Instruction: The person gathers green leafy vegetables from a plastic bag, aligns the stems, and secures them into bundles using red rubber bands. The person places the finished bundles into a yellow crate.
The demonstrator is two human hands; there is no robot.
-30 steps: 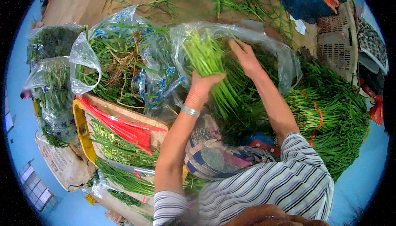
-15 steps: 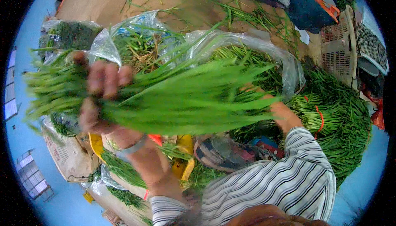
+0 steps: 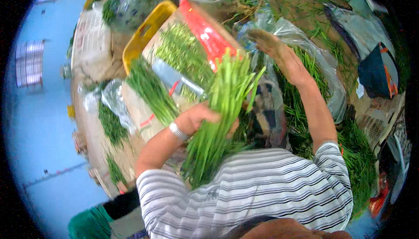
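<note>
My left hand (image 3: 207,119) is closed around a bunch of long green stalks (image 3: 222,86), held upright near my body with pale ends uppermost. My right hand (image 3: 273,49) reaches forward with fingers extended and nothing visible in them, beside a clear plastic bag (image 3: 323,69) of dark greens. Behind the held bunch lies a board with red plastic strips (image 3: 205,34), cut pale stalks (image 3: 174,45), a long flat silvery object (image 3: 174,77) and more green leaves (image 3: 148,90). A yellow crate (image 3: 131,49) borders them.
Further bagged greens (image 3: 126,10) stand at the back left, near pale flattened sacks (image 3: 91,42). Loose leaves lie on the brown floor (image 3: 297,3). A dark bag with orange trim (image 3: 373,75) and a plastic crate (image 3: 375,121) sit at right.
The view has turned leftward. The held bunch has swung from horizontal to upright and lower, toward my body. My right hand, hidden half a second ago, shows stretched out near the bags.
</note>
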